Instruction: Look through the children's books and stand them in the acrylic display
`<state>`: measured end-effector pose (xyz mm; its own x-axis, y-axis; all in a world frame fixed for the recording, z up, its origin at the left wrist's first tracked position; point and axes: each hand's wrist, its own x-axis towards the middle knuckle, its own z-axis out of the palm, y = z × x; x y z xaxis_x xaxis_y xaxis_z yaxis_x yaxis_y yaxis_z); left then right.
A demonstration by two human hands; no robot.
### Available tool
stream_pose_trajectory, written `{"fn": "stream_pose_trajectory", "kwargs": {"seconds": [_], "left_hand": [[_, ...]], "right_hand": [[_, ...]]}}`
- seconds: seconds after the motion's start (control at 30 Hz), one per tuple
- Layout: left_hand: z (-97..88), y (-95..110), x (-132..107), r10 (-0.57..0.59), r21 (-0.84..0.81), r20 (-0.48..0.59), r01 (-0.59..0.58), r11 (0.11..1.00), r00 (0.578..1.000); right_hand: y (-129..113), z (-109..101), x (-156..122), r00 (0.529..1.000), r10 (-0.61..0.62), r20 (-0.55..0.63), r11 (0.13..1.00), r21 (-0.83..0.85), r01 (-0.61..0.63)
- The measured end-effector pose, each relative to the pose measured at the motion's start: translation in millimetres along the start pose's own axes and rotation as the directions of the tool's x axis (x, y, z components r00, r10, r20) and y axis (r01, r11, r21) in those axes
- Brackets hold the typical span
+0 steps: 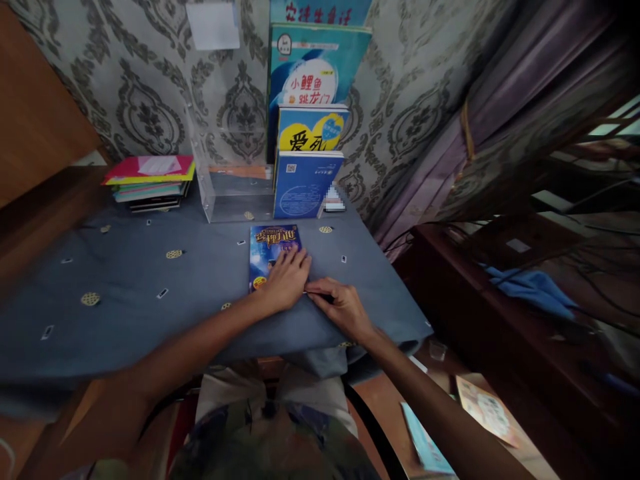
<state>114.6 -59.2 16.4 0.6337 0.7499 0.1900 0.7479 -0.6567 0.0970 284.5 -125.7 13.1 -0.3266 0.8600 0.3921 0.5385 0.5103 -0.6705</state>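
A blue book (pixel 260 257) with gold lettering lies on the cloth-covered table, its title upside down from where I sit. My left hand (pixel 287 279) rests flat on the cover with fingers stretched out, hiding its lower right part. Close beside it, my right hand (pixel 343 303) has thumb and fingers pinched together at the book's near right corner. Behind the book stands a clear acrylic rack (pixel 235 207). Its right side holds upright books, among them a blue one (pixel 307 187) in front and a teal one (pixel 320 50) behind.
A stack of books and folders (pixel 150 183) sits at the back left of the table (pixel 125 267). A small pixelated object (pixel 335 199) stands right of the rack. To the right are a dark red cabinet (pixel 480 300), cables and a blue cloth (pixel 533 290). More books (pixel 485 410) lie lower right.
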Motion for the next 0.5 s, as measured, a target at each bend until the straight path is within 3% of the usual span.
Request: {"fn": "stream_pose_trajectory", "kwargs": {"seconds": [0.17, 0.37, 0.5], "left_hand": [[3.3, -0.5, -19.1, 0.05, -0.041, -0.026, -0.051, 0.998, 0.998], [-2.8, -42.5, -50.0, 0.034, -0.133, -0.029, -0.037, 0.99, 0.999], [-18.7, -72.9, -66.8, 0.107, -0.234, 0.039, -0.095, 0.967, 0.993]], "right_hand": [[1.4, 1.1, -0.3, 1.0, -0.001, 0.001, 1.0, -0.003, 0.001], [1.3, 1.0, -0.2, 1.0, -0.021, 0.01, 1.0, -0.013, 0.021], [-0.7, -1.7, -1.2, 1.0, -0.014, 0.0, 0.984, -0.179, 0.014]]}}
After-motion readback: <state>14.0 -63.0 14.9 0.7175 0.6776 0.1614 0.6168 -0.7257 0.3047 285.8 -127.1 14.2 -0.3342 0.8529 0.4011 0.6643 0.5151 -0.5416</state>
